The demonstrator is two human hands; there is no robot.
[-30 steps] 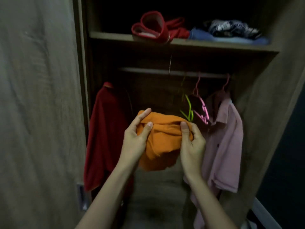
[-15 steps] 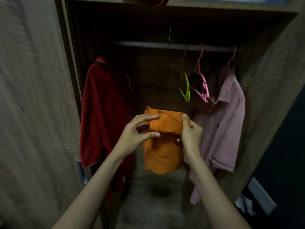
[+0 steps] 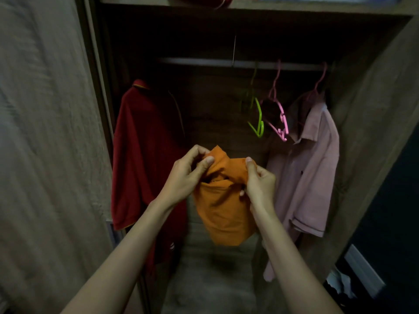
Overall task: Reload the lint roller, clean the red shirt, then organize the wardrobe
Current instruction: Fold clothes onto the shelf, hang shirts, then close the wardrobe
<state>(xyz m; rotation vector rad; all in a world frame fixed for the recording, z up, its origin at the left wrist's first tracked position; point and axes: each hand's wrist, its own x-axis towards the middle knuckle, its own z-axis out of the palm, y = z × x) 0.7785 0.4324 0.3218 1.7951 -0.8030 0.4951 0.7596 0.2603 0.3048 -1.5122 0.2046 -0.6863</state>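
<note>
Both hands are gripping the orange garment (image 3: 223, 207) in front of the open wardrobe (image 3: 374, 132): the left hand (image 3: 188, 175) is pinching its bunched top corner, the right hand (image 3: 259, 184) is clasping the upper right edge, and the cloth is hanging crumpled below. The red shirt (image 3: 145, 159) is hanging at the rail's (image 3: 204, 61) left end, a pink shirt (image 3: 310, 168) at the right end. Between them, behind the garment, a green hanger (image 3: 258, 118) and a pink hanger (image 3: 280, 118) are dangling bare, leaving open room mid-rail

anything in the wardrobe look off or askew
Yes: the empty green plastic hanger and empty pink plastic hanger hang tilted and bunched together on the rail, beside the hung pink polo shirt.
</note>
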